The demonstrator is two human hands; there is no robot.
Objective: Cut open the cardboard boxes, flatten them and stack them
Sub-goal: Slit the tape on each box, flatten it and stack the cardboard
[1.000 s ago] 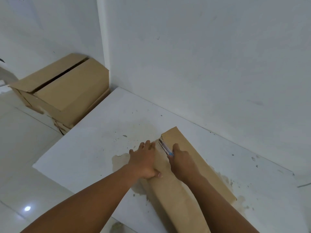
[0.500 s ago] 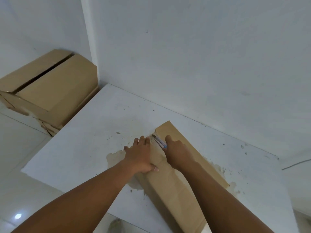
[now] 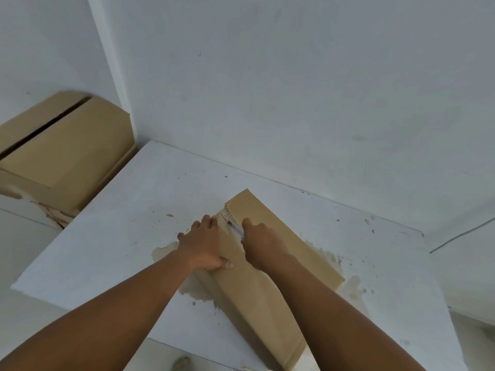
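Left hand (image 3: 204, 246) presses flat on the box (image 3: 258, 306) edge; right hand (image 3: 263, 247) grips a cutter (image 3: 236, 227)

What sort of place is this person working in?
Probably a bare storage or utility room, not a fitted workshop: plain white walls, a stained white ledge with peeling paint, and cardboard boxes piled beside it. The right hand holds a cutter on a long box.
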